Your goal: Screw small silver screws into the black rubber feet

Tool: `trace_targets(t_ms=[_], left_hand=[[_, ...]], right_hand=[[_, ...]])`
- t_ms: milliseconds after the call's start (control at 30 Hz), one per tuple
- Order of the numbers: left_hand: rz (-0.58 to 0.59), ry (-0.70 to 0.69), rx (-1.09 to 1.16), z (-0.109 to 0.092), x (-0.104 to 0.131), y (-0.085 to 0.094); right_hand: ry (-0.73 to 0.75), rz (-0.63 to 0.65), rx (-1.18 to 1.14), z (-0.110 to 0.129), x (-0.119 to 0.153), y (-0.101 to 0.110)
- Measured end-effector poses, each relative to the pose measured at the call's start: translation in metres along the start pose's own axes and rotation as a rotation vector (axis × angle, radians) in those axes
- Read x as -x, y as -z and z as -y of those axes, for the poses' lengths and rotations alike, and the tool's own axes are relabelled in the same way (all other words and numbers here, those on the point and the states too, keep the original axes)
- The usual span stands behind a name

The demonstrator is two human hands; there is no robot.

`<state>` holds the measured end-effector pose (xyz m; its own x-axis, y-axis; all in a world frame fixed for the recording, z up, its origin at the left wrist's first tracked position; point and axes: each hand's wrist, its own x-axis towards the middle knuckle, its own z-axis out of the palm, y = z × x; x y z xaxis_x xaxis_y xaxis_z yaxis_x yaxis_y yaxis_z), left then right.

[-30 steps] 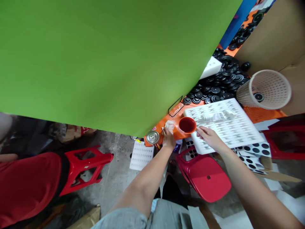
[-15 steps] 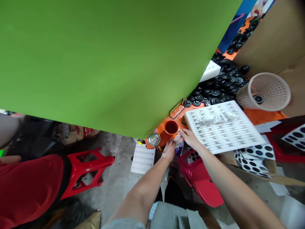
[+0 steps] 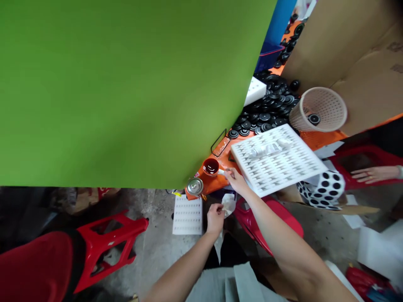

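Red cup [image 3: 210, 167] is held left of the white board [image 3: 277, 174], just beyond the right hand [image 3: 234, 180], whose grip is clamped on its pale handle [image 3: 221, 172]. Cup: round, open-topped, orange-red outside, dark glossy red inside, bright highlights seen (whether the orange bench [image 3: 218, 183] is touched by its base cannot be told). Thin, crumpled white tissue [image 3: 229, 204] is pinched in the left hand's [image 3: 216, 216] grip, left of the board and nearer the body; fingers closed together on it.
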<state>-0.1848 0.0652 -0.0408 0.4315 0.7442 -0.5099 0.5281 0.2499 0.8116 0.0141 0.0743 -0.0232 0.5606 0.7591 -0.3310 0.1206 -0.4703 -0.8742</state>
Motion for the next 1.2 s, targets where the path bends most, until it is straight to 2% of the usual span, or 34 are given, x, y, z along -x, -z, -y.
trace_targets(t_ms=[100,200,300,367,533,700,833,900,1000,1200], left_hand=[[0.029,0.231,0.139,0.003,0.011,0.007],[0.095,0.393,0.268,0.003,0.028,0.013],[0.156,0.492,0.377,-0.002,0.045,0.018],[0.184,0.532,0.429,-0.006,0.052,0.022],[0.228,0.577,0.462,-0.019,0.055,0.046],[0.19,0.574,0.386,-0.019,0.069,0.091],[0.13,0.595,0.31,-0.008,0.089,0.128],[0.105,0.605,0.272,-0.001,0.099,0.143],[0.085,0.618,0.228,0.011,0.113,0.162],[0.006,0.616,0.207,0.035,0.151,0.193]], right_hand=[[0.027,-0.025,-0.021,-0.012,0.062,-0.006],[0.082,0.098,-0.079,-0.023,0.136,-0.028],[0.061,0.124,-0.121,-0.037,0.181,-0.049],[0.016,0.096,-0.127,-0.047,0.188,-0.056],[-0.156,0.035,-0.097,-0.076,0.174,-0.056],[-0.32,-0.039,-0.063,-0.092,0.153,-0.048],[-0.381,-0.07,-0.097,-0.092,0.129,-0.046],[-0.392,-0.064,-0.111,-0.09,0.126,-0.046],[-0.398,-0.014,-0.104,-0.084,0.143,-0.046],[-0.405,0.164,-0.039,-0.069,0.212,-0.039]])
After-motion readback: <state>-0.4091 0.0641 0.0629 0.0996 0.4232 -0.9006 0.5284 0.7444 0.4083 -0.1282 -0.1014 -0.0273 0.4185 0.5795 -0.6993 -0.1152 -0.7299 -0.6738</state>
